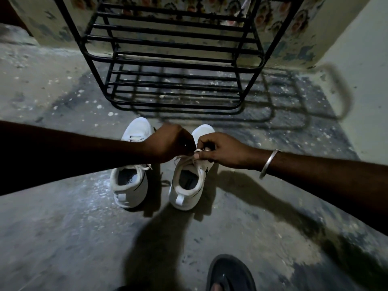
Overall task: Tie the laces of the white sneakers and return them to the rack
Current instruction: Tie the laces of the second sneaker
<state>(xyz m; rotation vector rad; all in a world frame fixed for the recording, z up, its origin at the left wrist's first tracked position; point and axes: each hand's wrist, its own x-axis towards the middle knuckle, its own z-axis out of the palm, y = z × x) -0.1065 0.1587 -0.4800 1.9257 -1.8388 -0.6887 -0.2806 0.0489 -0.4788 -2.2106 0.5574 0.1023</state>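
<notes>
Head view: lace (190, 159) of right sneaker (189, 177) pinched over tongue, both grips clamped on it. Right hand (222, 151) holds loop at thumb and forefinger; left hand (168, 143) meets it from across, fingertips hidden in shadow. We judge knot mid-tie. Shoe long axis runs heel-near, toe toward rack (174, 66). Lace lies between the hands, right hand nearer. Left sneaker (132, 181) just beside on floor, under left forearm, lace end loose. Rack straight ahead, tiers bare.

Site: I logged a home entryway | Evidence: black metal shoe rack (174, 59), peeling patterned wall (294, 24), worn concrete floor (63, 238).
</notes>
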